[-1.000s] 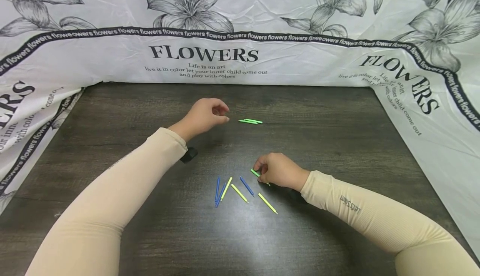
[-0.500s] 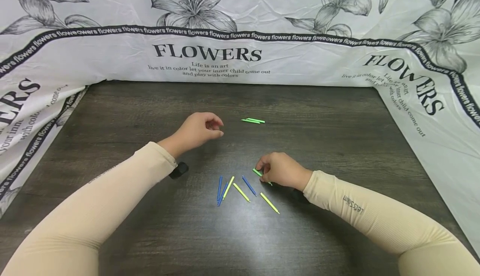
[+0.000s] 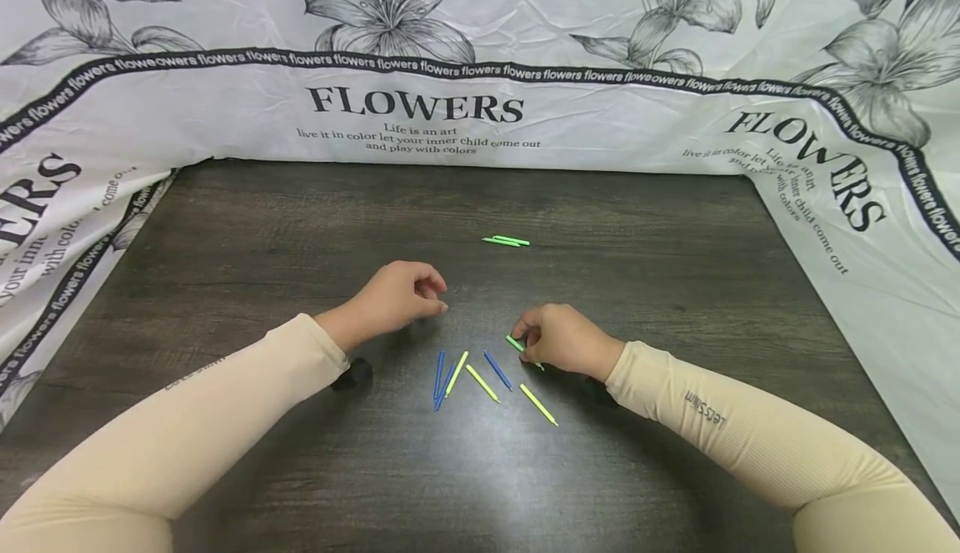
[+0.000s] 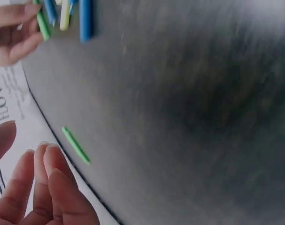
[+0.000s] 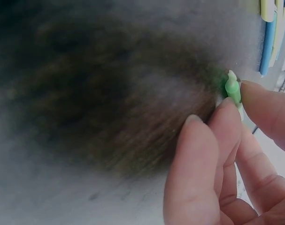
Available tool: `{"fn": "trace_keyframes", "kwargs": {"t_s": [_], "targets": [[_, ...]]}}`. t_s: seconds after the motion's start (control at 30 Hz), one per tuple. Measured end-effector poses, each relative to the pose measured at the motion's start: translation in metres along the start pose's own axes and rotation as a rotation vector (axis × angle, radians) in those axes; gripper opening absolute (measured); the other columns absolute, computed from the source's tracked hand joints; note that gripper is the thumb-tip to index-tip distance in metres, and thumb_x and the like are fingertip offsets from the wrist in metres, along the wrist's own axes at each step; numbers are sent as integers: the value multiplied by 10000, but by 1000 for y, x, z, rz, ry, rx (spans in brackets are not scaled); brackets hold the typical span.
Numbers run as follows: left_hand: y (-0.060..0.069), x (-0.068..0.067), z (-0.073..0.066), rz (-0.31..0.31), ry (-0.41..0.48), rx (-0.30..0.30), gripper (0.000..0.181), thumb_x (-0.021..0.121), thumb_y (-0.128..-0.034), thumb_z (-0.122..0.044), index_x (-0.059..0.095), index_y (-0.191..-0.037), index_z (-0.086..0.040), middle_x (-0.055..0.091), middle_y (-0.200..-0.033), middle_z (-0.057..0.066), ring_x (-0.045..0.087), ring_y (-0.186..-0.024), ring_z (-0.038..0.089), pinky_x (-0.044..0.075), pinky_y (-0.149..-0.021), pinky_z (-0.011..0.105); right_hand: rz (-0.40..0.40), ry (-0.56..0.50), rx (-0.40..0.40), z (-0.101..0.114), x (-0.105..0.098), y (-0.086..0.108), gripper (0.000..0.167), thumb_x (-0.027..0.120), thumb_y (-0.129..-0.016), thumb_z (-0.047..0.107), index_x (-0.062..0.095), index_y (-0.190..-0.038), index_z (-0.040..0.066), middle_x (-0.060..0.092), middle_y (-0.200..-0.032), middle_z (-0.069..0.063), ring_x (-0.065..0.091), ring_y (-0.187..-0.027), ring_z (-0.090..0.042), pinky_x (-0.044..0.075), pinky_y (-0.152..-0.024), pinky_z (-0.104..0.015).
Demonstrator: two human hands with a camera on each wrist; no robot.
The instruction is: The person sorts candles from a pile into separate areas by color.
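Leftmost, a beige sleeve [image 3: 247,403] leads to the person's left hand [image 3: 386,299] over a dark wood-grain table [image 3: 300,228]. Its fingers are loosely bent and hold nothing; the left wrist view shows a clear gap between thumb and fingertips. A small black object [image 3: 352,374] sits below that wrist. Next come two blue sticks [image 3: 438,374] with a yellow stick [image 3: 457,374] crowded against them, then a second yellow stick [image 3: 482,384] and a lone blue stick [image 3: 498,371], both slanting. Farther back, two green sticks [image 3: 506,241] lie side by side; the left wrist view makes them look like one. To the right, the right hand [image 3: 566,340] pinches a green stick [image 3: 513,342]. Its fingers block the stick's middle from the head camera, while the right wrist view shows the narrow, knobbed tip beside the thumb. A third yellow stick [image 3: 538,404] lies just nearer the viewer. White flower-printed cloth [image 3: 247,111] borders the back and sides.
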State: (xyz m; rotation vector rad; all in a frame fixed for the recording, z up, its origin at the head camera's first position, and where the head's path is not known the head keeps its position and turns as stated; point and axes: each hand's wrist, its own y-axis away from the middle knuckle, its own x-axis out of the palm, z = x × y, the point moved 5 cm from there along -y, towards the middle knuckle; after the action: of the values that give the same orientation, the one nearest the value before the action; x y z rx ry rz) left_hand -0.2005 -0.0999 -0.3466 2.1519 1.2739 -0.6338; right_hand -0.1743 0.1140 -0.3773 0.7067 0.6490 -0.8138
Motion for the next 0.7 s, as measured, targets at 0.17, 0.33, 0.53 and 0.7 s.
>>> {"fn": "trace_keyframes", "kwargs": {"t_s": [0.17, 0.33, 0.53, 0.7], "targets": [[5, 10, 4, 26, 3, -15, 233, 682, -882, -104, 645, -1080, 12, 624, -871, 69, 566, -721, 161, 477, -643, 298, 0, -4, 3, -1, -1, 0, 224, 738, -807, 32, 701, -1027, 39, 643, -726, 22, 532, -600, -78, 460, -613, -259], [9, 21, 9, 39, 26, -24, 200, 685, -872, -82, 644, -1040, 18, 612, -837, 66, 563, -680, 146, 490, -605, 288, -5, -2, -8, -1, 0, 0, 209, 727, -815, 29, 697, -1021, 39, 645, -728, 26, 538, -603, -72, 465, -618, -259], [16, 32, 13, 31, 20, -15, 153, 715, -839, -75, 649, -952, 5, 616, -775, 45, 543, -636, 127, 475, -577, 277, -12, -4, -21, 0, 1, 1, 194, 723, -817, 19, 698, -1008, 42, 645, -722, 29, 545, -602, -66, 465, -610, -254], [20, 36, 13, 16, -23, -11, 144, 743, -811, -81, 650, -891, -6, 601, -721, 22, 518, -609, 118, 451, -588, 274, -16, -13, -24, -1, 1, 1, 192, 721, -814, 11, 697, -1003, 40, 641, -712, 29, 540, -595, -64, 460, -601, -249]]}}
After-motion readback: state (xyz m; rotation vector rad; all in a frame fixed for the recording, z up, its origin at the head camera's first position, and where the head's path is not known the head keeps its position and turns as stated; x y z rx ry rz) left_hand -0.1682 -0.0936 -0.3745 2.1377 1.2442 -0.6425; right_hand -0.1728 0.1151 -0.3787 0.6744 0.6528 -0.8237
